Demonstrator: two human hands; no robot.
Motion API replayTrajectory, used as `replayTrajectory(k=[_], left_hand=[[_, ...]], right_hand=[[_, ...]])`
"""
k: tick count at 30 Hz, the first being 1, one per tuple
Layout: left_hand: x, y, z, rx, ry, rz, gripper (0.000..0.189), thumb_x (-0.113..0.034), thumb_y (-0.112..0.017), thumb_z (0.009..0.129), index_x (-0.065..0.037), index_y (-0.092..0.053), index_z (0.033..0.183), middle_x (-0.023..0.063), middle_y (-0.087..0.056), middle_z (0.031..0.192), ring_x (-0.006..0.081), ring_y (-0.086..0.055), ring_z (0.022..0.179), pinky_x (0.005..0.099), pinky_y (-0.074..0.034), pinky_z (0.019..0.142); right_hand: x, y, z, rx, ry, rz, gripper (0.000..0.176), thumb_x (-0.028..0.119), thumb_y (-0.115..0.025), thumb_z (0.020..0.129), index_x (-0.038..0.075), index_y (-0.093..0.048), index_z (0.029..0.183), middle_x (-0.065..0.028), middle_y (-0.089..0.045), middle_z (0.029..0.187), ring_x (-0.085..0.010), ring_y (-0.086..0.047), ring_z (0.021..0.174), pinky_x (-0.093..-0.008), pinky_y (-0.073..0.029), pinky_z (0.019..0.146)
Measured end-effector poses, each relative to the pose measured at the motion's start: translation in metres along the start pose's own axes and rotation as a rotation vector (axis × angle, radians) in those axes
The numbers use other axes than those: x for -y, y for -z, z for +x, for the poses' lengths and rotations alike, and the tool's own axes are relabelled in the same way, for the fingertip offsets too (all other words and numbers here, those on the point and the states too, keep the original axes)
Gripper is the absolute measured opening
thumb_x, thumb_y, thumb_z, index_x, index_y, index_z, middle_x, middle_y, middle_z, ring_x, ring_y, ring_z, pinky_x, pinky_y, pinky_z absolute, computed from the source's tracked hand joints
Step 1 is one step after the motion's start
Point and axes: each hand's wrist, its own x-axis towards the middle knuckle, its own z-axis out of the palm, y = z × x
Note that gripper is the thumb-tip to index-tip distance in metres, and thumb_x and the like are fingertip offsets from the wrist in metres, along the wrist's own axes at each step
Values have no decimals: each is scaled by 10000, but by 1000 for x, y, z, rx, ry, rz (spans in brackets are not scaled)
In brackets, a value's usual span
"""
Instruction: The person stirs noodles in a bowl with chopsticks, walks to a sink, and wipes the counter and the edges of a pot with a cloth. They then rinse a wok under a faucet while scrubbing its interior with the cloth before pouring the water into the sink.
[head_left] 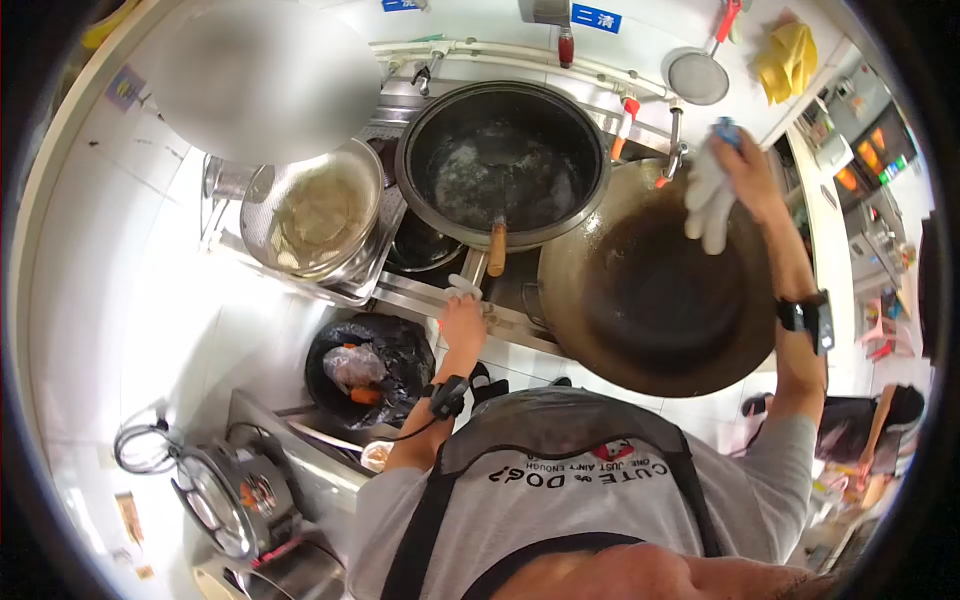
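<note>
The white glove (708, 205) lies at 2 o'clock from my left hand (463, 325) — my right hand (748, 170) is nearer and has its fingers closed on the bluish end. Its long axis goes roughly from 12 to 6 o'clock, glove fingers toward 6, above the big wok (660, 350). My left hand is bent at the stove edge (520, 326); I cannot tell if it pinches something. Between my 2 hands stand the black pan (500, 215) and the tap (676, 135) — the tap at 11 o'clock from the glove
</note>
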Motion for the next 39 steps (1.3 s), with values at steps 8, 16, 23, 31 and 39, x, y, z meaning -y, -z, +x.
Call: replayTrajectory(k=[8,16,23,31,39], left_hand=[[52,4,26,302,-224,-107,305,-281,-504,867,2,-550,970,213,-534,947,379,-526,884,463,-430,768],[37,54,70,69,-27,-656,353,-332,-546,872,-7,-581,1006,145,-589,952,259,-580,849,370,-461,703],[-11,109,74,342,125,-922,350,-344,-495,917,-22,-555,1042,73,-589,931,137,-594,710,284,-478,579],[-71,149,89,1194,650,-1881,509,-432,-463,910,18,-486,1146,185,-570,1118,285,-583,977,346,-495,815],[-13,161,106,728,705,-2049,504,-472,-425,897,15,-534,971,59,-523,766,185,-483,692,303,-417,633]], right_hand=[[65,-78,-5,237,-242,-141,538,507,-550,846,-25,-597,907,-43,-559,772,-116,-482,741,-278,-424,672],[41,-120,-4,210,-294,-241,367,346,-573,842,-19,-599,867,-80,-577,697,-139,-542,663,-310,-445,618],[77,-178,9,-26,-77,-42,376,371,-562,846,-2,-548,891,-192,-585,722,-308,-585,689,-398,-433,643],[72,-175,18,-127,-106,184,236,199,-536,795,41,-622,949,-125,-636,811,-213,-611,764,-328,-469,721],[-25,-124,33,-287,-375,36,374,350,-581,775,-6,-626,881,-169,-633,737,-261,-623,708,-377,-469,666]])
